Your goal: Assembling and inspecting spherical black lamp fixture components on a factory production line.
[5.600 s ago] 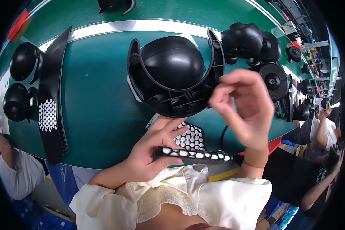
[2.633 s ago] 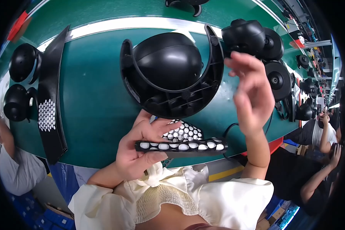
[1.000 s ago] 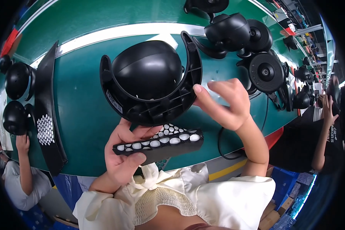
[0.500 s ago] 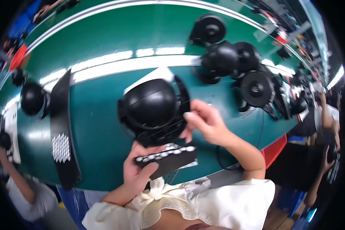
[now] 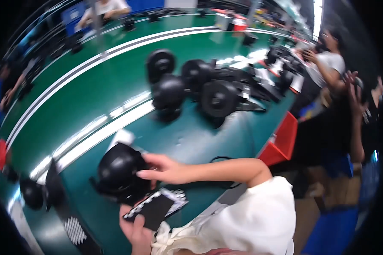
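A black dome-shaped shell point(image 5: 118, 165) with a strap-like rim is held over the green table at lower centre-left. My right hand point(image 5: 166, 169) grips its right side, thumb and fingers closed on the edge. Below it, my left hand point(image 5: 136, 231) is closed on a black sheet point(image 5: 151, 212) edged with white oval pads, thumb on top. The fingers of my left hand under the shell are partly hidden, so I cannot tell if they also support it. Behind the shell lies a white sheet point(image 5: 124, 137).
Several black domed and disc-faced units point(image 5: 219, 98) cluster beyond my right arm. A red bin point(image 5: 283, 138) stands at the table's right edge. A long black strip point(image 5: 74, 227) with white pads lies at left, near another black dome point(image 5: 31, 193). Co-workers point(image 5: 330, 61) sit farther along.
The view has swung right, so the shell and both hands appear farther left and lower. Both hands keep their holds; the black sheet looks more tilted.
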A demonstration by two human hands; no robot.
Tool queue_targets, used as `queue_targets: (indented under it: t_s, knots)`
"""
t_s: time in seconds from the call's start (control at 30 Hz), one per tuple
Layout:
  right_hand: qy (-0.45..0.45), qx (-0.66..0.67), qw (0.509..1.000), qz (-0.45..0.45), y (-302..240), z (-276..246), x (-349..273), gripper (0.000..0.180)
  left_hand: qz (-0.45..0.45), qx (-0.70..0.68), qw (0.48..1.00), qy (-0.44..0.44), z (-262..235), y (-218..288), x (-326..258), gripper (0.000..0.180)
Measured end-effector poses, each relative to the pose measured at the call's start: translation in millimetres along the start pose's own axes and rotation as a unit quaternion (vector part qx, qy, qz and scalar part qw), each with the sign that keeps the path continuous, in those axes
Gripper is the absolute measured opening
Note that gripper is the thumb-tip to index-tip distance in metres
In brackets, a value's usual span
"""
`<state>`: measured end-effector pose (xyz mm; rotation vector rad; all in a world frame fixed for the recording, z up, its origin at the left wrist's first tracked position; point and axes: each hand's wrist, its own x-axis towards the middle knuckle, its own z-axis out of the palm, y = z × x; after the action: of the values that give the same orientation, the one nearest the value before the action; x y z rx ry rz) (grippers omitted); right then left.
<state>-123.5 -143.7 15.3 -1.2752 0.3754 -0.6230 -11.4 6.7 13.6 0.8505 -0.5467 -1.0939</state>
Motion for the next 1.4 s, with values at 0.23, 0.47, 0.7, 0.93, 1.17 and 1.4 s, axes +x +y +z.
queue_targets:
  t_s: [0.23,0.47,0.7,0.93,1.17,1.4]
  knots:
    - [0.116,-0.190,0.970,-0.096,-54.3,13.1,35.5,0.015,-0.023,-0.028,0.990,-0.139,-16.5,19.3,-2.5,0.013]
    - [0.148,-0.668,0.625,-0.375,-25.1,6.0,172.2,0.016,-0.055,-0.046,0.991,-0.113,-28.7,6.8,-9.2,0.020]
    - [0.117,-0.889,0.344,-0.278,29.1,-50.5,251.1,0.007,-0.047,-0.057,0.991,-0.107,-21.3,10.3,-3.6,0.018]
    - [-0.037,-0.914,0.346,-0.207,62.9,-43.5,248.1,0.033,-0.050,-0.038,0.993,-0.104,-26.2,5.9,-2.1,0.017]
    - [-0.122,-0.748,0.652,0.022,4.9,-34.6,195.6,0.041,-0.032,-0.082,0.992,-0.087,-25.1,11.1,-7.0,0.017]
    - [0.251,-0.887,0.383,0.061,-91.3,-65.1,76.9,0.086,-0.068,-0.015,0.989,-0.127,-27.1,13.9,-17.4,0.017]
